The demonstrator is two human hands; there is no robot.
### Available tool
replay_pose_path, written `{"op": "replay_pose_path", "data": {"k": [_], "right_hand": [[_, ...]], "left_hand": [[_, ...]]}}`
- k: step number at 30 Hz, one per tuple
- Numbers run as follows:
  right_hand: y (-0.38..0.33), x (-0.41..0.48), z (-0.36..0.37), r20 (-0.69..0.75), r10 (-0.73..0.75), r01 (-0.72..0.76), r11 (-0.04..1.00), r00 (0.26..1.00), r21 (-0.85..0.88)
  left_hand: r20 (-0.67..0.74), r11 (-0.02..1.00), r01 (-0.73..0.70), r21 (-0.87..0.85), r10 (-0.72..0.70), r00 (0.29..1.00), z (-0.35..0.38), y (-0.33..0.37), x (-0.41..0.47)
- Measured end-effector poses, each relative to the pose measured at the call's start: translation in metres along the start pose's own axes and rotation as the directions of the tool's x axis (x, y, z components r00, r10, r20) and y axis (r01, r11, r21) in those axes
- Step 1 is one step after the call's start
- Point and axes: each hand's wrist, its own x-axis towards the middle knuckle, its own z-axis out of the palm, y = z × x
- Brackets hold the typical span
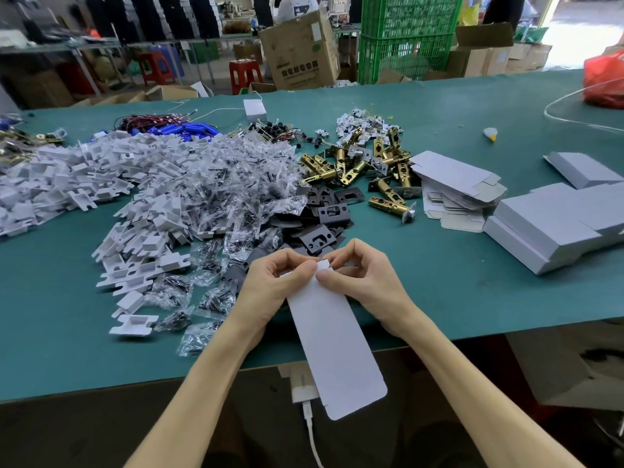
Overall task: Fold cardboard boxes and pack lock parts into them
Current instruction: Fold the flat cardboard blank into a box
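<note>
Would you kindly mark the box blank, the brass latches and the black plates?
box blank (332, 336): head view, middle panel.
brass latches (385, 203): head view, one barrel.
black plates (341, 210): head view, one face.

The far end of the flat white cardboard box (332, 336) was hidden behind the left hand (270, 288) and right hand (368, 282). The right edge cut off the stack of folded white boxes (547, 224) and the red plastic bag (604, 79).
</note>
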Motion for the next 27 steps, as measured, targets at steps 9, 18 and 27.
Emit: {"op": "replay_pose_path", "data": {"k": [9, 18, 27], "right_hand": [[-0.0014, 0.0010, 0.0002, 0.001, 0.033, -0.033, 0.999, 0.999, -0.034], [-0.0024, 0.0000, -0.0006, -0.022, 0.024, -0.026, 0.997, 0.999, -0.070], [0.0002, 0.0047, -0.0038, -0.172, -0.020, 0.010, 0.998, 0.985, -0.055]], "left_hand": [[-0.067, 0.999, 0.045, 0.027, -0.043, 0.997, 0.0022, 0.0024, 0.0025], [-0.029, 0.999, 0.020, 0.035, -0.019, 0.999, 0.0001, 0.0028, 0.0017], [0.037, 0.996, -0.059, 0.072, 0.056, 0.998, 0.0024, -0.0053, -0.0039]]}}
